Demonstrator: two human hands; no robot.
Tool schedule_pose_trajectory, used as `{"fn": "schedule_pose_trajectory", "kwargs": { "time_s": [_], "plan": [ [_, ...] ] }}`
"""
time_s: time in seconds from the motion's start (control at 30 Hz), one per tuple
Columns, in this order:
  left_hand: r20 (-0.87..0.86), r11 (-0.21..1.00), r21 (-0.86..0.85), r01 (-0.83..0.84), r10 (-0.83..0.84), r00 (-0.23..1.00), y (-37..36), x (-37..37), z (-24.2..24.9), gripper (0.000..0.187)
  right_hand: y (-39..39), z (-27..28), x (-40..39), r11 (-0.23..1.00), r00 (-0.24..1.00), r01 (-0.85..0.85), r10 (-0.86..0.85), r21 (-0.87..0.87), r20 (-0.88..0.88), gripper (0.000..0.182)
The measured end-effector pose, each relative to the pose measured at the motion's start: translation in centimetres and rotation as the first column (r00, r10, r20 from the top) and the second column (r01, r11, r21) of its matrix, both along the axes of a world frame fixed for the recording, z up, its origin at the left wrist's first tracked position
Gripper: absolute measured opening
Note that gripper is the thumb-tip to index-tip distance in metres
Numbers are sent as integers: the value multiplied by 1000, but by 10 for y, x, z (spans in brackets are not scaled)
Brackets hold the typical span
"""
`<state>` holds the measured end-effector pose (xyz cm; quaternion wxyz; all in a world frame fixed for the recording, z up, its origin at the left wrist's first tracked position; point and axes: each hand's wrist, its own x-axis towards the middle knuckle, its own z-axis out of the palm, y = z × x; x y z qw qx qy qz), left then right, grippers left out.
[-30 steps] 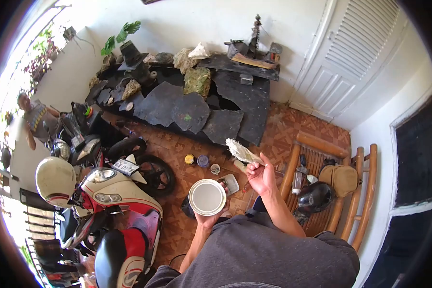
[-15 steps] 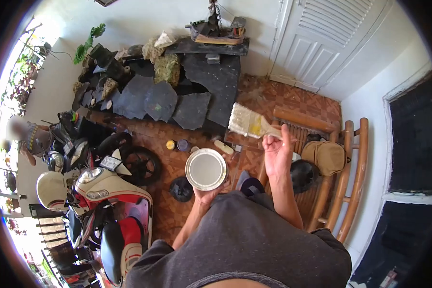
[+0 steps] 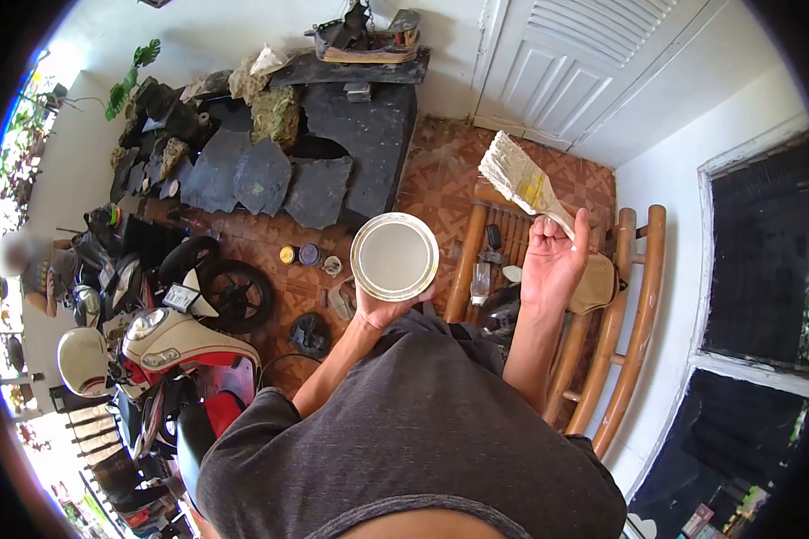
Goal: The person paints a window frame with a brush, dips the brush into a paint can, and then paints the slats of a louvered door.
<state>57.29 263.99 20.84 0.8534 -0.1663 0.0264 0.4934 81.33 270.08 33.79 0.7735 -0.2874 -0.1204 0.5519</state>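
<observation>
In my left hand (image 3: 388,308) is a round open paint can (image 3: 394,257), held from below and the near side. Pale grey-white paint shows inside, and its rim is smeared. My right hand (image 3: 555,260) is closed around the handle of a wide paintbrush (image 3: 521,180), held up to the right of the can. White paint coats the bristles, which point up and left, and a yellow patch marks the brush near its handle. Can and brush are apart.
A bamboo bench (image 3: 634,332) with a tan cap (image 3: 595,283) stands at the right. A red-and-cream scooter (image 3: 166,346) is at the left, dark stone slabs (image 3: 368,153) ahead. Small jars (image 3: 309,254) and a black bag (image 3: 310,334) lie on the tiled floor. Another person is at far left.
My right hand has lifted the brush up and to the right, tilting its bristles upward. The can in my left hand is higher in view. The whole scene has shifted left.
</observation>
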Motion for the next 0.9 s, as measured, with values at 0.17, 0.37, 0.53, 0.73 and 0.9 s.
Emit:
{"fn": "schedule_pose_trajectory", "kwargs": {
  "time_s": [0.17,0.37,0.53,0.73,0.9],
  "plan": [
    [-39,997,-16,76,-76,996,43,15,4,76,17,15,6,1000,1000,24,-24,-14,11,31],
    [-135,992,48,114,-107,985,102,27,-8,71,53,28,5,994,973,114,-112,4,201,31],
    [-180,980,116,161,-139,974,174,30,-3,69,113,25,9,976,865,207,-217,73,452,37],
    [-133,950,278,145,-112,985,267,24,4,67,203,27,13,959,764,-36,-154,280,627,32],
    [-250,966,214,145,-89,964,329,20,2,67,267,29,12,944,673,-187,-80,274,735,35]
  ]
}}
